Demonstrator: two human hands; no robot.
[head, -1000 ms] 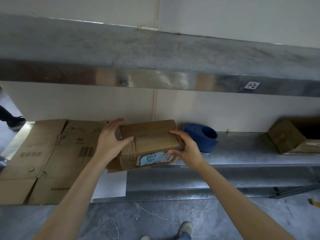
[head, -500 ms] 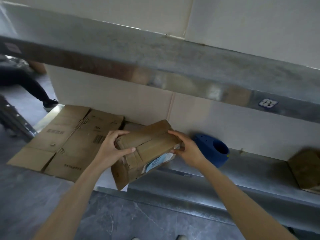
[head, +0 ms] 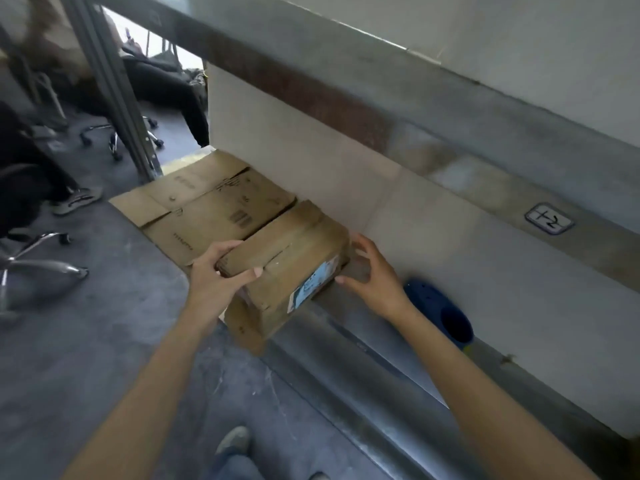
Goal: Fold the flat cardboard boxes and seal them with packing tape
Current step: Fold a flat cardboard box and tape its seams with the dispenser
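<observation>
The right hand (head: pixel 375 277) has released the box (head: pixel 287 261), fingers spread. The left hand (head: pixel 216 275) alone holds it now.

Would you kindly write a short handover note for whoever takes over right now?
Left hand grips the near end of the small box; right hand is open beside its other end.
The box overhangs the shelf edge, top flaps folded, seam untaped as far as shows.
Flat cardboard lies behind it, tape dispenser to its right.
Left: tape it, fold the rest.
</observation>
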